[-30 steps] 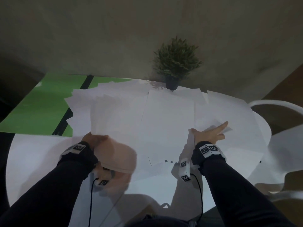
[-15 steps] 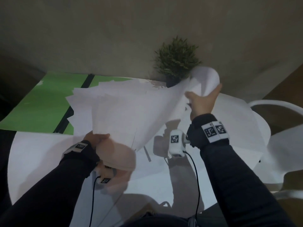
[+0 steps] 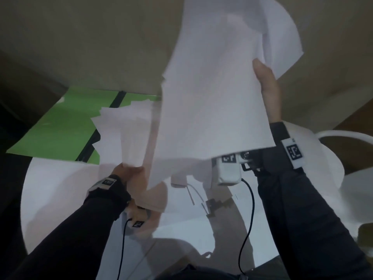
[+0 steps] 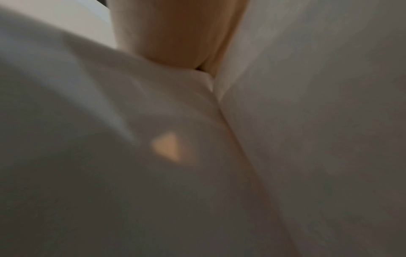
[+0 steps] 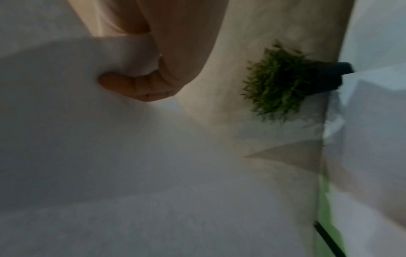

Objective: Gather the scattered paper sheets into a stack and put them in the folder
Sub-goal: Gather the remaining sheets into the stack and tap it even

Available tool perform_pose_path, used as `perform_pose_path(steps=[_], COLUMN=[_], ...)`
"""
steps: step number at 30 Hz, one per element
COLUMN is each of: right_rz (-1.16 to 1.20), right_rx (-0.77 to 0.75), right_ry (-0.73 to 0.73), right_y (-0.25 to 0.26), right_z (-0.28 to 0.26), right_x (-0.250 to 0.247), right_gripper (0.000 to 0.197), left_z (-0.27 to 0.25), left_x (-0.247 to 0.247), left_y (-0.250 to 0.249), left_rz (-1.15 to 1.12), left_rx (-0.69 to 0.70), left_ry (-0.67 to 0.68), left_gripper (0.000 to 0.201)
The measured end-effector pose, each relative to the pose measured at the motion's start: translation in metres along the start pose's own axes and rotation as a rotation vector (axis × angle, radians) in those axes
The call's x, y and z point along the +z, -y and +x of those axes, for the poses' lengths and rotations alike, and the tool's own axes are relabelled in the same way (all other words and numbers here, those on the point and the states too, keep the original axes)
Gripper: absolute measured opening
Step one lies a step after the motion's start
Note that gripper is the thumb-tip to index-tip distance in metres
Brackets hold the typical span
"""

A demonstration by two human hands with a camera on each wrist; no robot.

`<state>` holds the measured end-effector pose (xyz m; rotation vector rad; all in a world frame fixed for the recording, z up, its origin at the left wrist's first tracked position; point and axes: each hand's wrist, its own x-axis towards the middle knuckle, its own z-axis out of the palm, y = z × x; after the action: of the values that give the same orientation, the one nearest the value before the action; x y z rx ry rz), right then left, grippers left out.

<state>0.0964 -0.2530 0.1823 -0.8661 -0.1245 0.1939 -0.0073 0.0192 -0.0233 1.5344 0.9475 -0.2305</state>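
Two hands hold white paper above a round white worktop. The right hand is raised toward 1 o'clock in the head view, its fingers and thumb curled round the far edge of a large lifted sheet; the right wrist view shows the thumb pressed into that sheet. The sheet curves from the raised hand down toward the worktop centre, and its lower edge hangs just above the wrist camera. The left hand, at 8 o'clock, pinches the near corner of a fanned bundle of sheets; the left wrist view shows only a finger against paper. The bundle spreads toward 11 o'clock and overlaps a green folder lying open at the worktop's 10 o'clock edge. More loose paper lies flat on the worktop beneath the arms. A small green potted plant is visible in the right wrist view, beyond the lifted sheet. Part of a white chair shows at 3 o'clock.
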Motion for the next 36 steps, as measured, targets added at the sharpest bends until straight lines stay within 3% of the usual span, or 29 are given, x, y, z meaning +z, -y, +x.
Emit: perform_pose_path(steps=[1, 3, 4, 5, 9, 11, 13, 16, 19, 22, 24, 30, 33, 35, 36], right_rz=[0.024, -0.004, -0.107, -0.254, -0.788, -0.839, -0.849, -1.049, -1.131, -1.116, -1.128, -0.975, -0.808, -0.858, -0.884], right_rx=[0.064, 0.101, 0.090, 0.087, 0.306, 0.351, 0.383, 0.415, 0.446, 0.503, 0.531, 0.496, 0.699, 0.857, 0.909], right_ry=[0.005, -0.027, -0.090, -0.150, -0.348, -0.502, -0.566, -0.517, -0.438, -0.301, -0.240, -0.422, -0.297, -0.147, -0.070], right_y=[-0.007, -0.020, -0.026, -0.032, -0.077, -0.105, -0.124, -0.140, -0.146, -0.152, -0.150, -0.137, -0.140, -0.142, -0.140], right_z=[-0.002, -0.004, -0.004, -0.003, 0.005, 0.001, -0.007, -0.019, -0.031, -0.031, -0.027, -0.020, -0.032, -0.038, -0.039], right_x=[-0.005, -0.014, -0.017, -0.022, -0.058, -0.081, -0.093, -0.100, -0.100, -0.101, -0.098, -0.089, -0.077, -0.075, -0.078], right_gripper=[0.071, 0.034, 0.014, 0.009, 0.037, 0.037, 0.037, 0.037, 0.024, 0.021, 0.025, 0.039, 0.028, 0.010, 0.015], left_z=[0.001, -0.002, 0.001, -0.002, 0.007, 0.022, 0.006, 0.005, 0.008, 0.010, 0.017, 0.022, 0.026, 0.025, 0.026], left_x=[-0.001, 0.000, 0.000, 0.001, -0.001, -0.004, -0.003, -0.002, -0.003, -0.004, -0.003, -0.001, -0.002, -0.003, -0.003], left_y=[0.000, 0.000, 0.002, 0.001, 0.005, 0.012, 0.000, -0.002, 0.001, 0.003, 0.006, 0.007, 0.008, 0.007, 0.007], left_rz=[0.003, -0.006, -0.025, 0.002, 0.032, 0.006, -0.004, -0.082, -0.292, -0.171, 0.023, 0.194, 0.144, 0.101, 0.084], left_rx=[-0.008, -0.009, 0.000, -0.021, -0.035, -0.053, -0.049, -0.052, -0.143, -0.105, -0.034, 0.044, 0.008, -0.006, -0.003], left_ry=[-0.009, -0.014, -0.009, -0.021, -0.016, -0.020, -0.064, -0.080, 0.050, 0.116, -0.021, -0.080, -0.099, -0.091, -0.086], left_gripper=[0.025, 0.049, 0.062, 0.068, 0.055, 0.044, 0.043, 0.056, 0.073, 0.062, 0.064, 0.054, 0.059, 0.059, 0.057])
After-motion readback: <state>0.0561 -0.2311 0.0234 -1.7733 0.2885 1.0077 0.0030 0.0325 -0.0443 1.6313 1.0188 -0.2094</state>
